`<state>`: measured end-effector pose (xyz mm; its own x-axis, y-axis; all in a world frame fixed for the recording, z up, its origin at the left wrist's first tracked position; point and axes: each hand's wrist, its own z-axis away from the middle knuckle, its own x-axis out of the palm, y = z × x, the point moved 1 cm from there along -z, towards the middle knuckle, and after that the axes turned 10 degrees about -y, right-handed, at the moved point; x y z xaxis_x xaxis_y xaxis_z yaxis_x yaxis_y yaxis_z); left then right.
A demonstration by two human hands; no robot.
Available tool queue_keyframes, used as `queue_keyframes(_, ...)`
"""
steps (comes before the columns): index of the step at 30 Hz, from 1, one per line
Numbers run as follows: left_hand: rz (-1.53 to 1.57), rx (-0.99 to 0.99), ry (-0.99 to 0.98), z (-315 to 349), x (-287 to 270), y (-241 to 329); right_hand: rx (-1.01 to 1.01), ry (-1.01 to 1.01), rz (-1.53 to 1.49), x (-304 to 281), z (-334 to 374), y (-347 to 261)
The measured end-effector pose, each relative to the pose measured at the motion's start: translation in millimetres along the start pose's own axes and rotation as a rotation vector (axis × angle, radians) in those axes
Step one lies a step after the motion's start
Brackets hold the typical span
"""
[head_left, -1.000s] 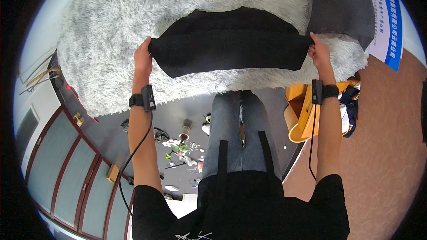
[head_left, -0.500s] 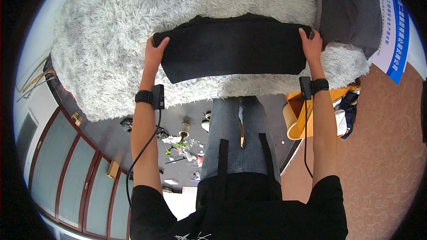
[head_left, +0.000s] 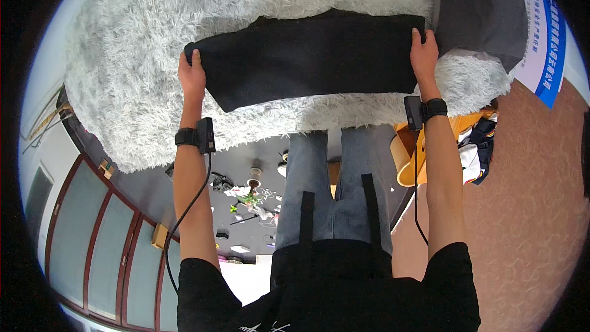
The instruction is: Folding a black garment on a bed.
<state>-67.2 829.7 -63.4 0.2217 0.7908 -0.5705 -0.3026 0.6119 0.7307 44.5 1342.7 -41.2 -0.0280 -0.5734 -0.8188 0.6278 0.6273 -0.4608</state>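
Observation:
A black folded piece of clothing (head_left: 313, 55) stretches between my two hands over a shaggy light-grey blanket (head_left: 141, 104); its exact kind does not show. My left hand (head_left: 192, 77) pinches its left end, thumb on top and fingers underneath. At the other end my right hand (head_left: 424, 58) grips the upper right corner in the same way. The garment's far edge is uneven, with a small peak near the middle, and its lower left corner points toward me. Most of my fingers are hidden beneath the cloth.
Dark grey fabric (head_left: 479, 12) lies on the blanket at the far right, beside a blue and white printed banner (head_left: 550, 43). Below the blanket's right edge stands a yellow-orange chair or container (head_left: 405, 166) with clothes. Scattered items and a vase (head_left: 254, 175) are on the floor at left.
Both hands have moved left with the black garment, the right one also slightly away from me. The garment is now tilted, its right end farther from me than its left.

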Motion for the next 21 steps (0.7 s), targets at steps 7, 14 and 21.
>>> queue_keyframes(7, 0.142, -0.308, -0.109, 11.0, 0.1, -9.5, 0.002, 0.006, -0.088, 3.0, -5.5, 1.0)
queue_keyframes(14, 0.171, -0.375, -0.280, 81.8, 12.9, -27.0, 0.122, -0.054, -0.142, -8.2, 43.2, 18.5)
queue_keyframes(21, 0.103, -0.245, -0.303, 100.3, 7.5, -35.6, 0.269, -0.199, 0.067, 24.9, 94.3, 56.1)
